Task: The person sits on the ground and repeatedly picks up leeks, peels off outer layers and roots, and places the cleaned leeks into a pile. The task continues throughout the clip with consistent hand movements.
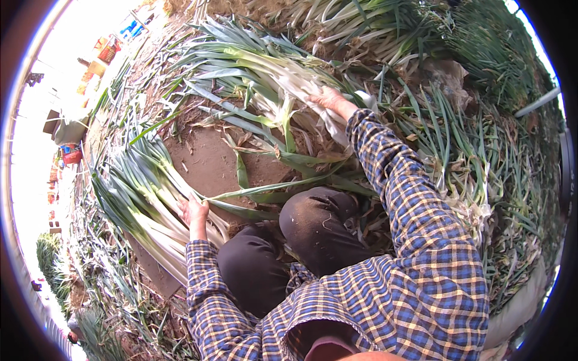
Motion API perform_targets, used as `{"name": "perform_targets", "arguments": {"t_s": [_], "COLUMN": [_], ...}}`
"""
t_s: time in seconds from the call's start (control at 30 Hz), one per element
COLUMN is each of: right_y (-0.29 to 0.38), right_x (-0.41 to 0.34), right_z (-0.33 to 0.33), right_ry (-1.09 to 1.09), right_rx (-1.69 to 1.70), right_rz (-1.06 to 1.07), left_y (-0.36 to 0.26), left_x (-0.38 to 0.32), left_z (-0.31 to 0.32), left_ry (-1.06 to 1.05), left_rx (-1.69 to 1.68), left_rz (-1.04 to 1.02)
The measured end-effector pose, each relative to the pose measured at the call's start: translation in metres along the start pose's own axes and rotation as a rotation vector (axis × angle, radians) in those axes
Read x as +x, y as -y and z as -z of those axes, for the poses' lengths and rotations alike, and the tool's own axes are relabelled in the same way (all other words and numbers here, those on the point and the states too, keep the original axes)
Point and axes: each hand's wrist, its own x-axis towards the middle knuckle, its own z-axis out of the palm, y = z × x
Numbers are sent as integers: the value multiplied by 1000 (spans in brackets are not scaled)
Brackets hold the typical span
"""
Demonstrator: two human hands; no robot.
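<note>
My left hand [195, 212] lies on the white stems of a bundle of long green onions [153, 207] to the left of my knees. Its thumb points up beside a green leaf, and whether the fingers grip a stem is hidden. Farther forward and to the right, my right hand [332, 100] is closed on pale stalks of a larger pile of long green onions [266, 67], whose leaves fan out to the upper left. Loose leaves lie across the ground between the two piles.
A flat brown surface [212, 155] lies between the piles. My knees [316, 221] are bent close behind it. More green onions [456, 131] and peeled leaves cover the ground at right. A crumpled plastic sheet [447, 79] and a grey pole [537, 102] are beyond.
</note>
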Motion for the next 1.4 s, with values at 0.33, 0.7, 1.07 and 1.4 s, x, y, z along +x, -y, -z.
{"name": "perform_targets", "arguments": {"t_s": [0.33, 0.7, 1.07, 1.4], "right_y": [146, 126, 150, 127], "right_x": [-205, -291, -252, -385], "right_z": [30, 63, 32, 56], "right_ry": [39, -348, 493, 55], "right_rx": [-331, -314, 176, -134], "right_rz": [198, 441, 189, 469], "left_y": [-201, -266, -213, -182], "left_x": [-24, -104, -72, 21], "left_z": [141, 172, 169, 121], "left_ry": [325, 637, 280, 762], "left_rx": [-1371, -2414, -2542, -2727], "left_rz": [-497, 88, 22, 130]}}
